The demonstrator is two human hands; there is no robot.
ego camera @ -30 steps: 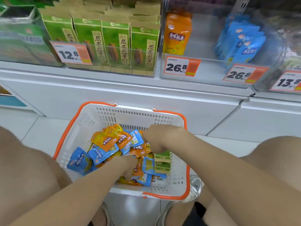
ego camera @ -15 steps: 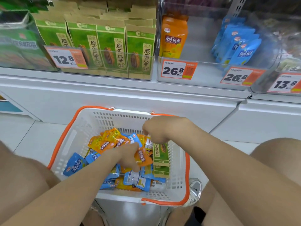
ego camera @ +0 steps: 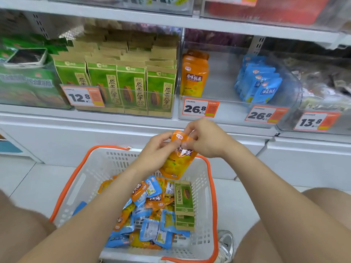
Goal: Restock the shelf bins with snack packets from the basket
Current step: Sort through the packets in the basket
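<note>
An orange snack packet [ego camera: 177,160] hangs above the far rim of the white basket [ego camera: 91,179]. My left hand [ego camera: 155,150] and my right hand [ego camera: 205,139] both pinch its top edge. Inside the basket lie several orange and blue packets [ego camera: 150,209] and green seed packs [ego camera: 183,199]. On the shelf above, a clear bin [ego camera: 224,111] holds orange packets [ego camera: 194,74] at its left and blue packets [ego camera: 260,84] at its right.
Rows of green seed packs [ego camera: 131,86] fill the bin to the left, behind a 12.8 price tag [ego camera: 82,95]. White cabinet fronts [ego camera: 76,135] run under the shelf. My knees flank the basket on the tiled floor [ego camera: 24,179].
Both hands rose out of the basket with an orange packet and now hold it together above the far rim. The camera has tilted upward toward the shelf.
</note>
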